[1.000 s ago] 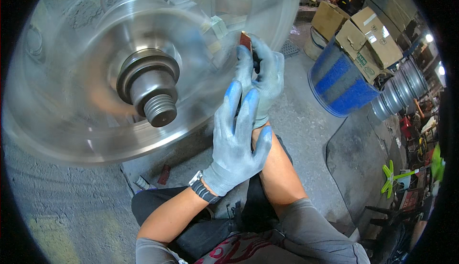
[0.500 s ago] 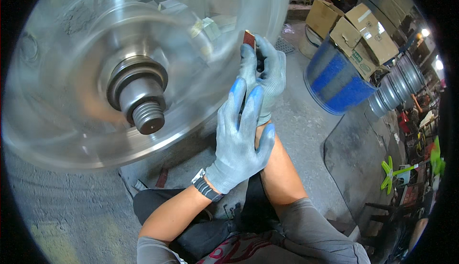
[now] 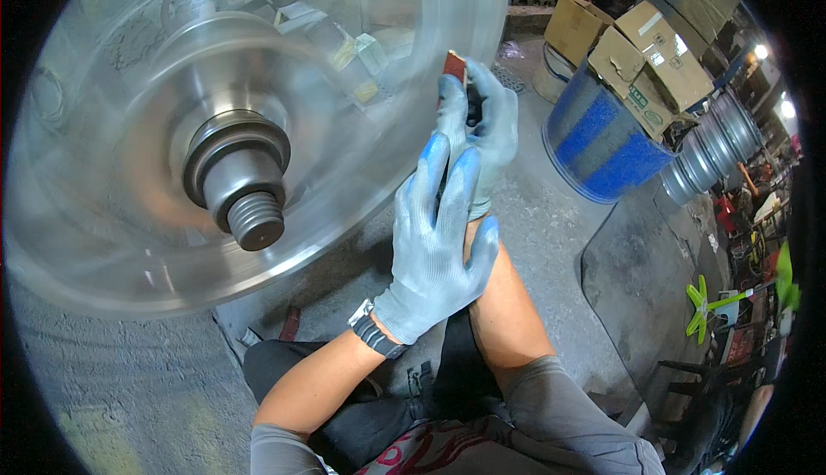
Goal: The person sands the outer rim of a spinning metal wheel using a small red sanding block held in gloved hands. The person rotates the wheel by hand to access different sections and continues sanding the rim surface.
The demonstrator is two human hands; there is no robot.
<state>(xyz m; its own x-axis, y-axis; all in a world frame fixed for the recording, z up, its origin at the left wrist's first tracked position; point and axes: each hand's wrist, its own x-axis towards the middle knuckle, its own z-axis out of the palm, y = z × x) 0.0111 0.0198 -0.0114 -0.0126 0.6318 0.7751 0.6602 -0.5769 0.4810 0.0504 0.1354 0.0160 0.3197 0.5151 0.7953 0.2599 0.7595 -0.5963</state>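
Between wheel rim (image 3: 249, 284) and floor (image 3: 551, 251), the right hand (image 3: 487, 126) pinches a brown block (image 3: 455, 66), long axis pointing away; left hand (image 3: 433, 247) unclenched.

Wheel (image 3: 284, 88) left — barrel (image 3: 602, 144) (boxes (image 3: 658, 49) atop) right.

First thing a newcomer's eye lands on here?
The big metal wheel, blurred as if spinning, fills the upper left around a threaded shaft end. Next, at its right edge, the gloved right hand pinches a reddish-brown block, with the gloved left hand open just below it. Upper right, a bright blue barrel carries cardboard boxes.
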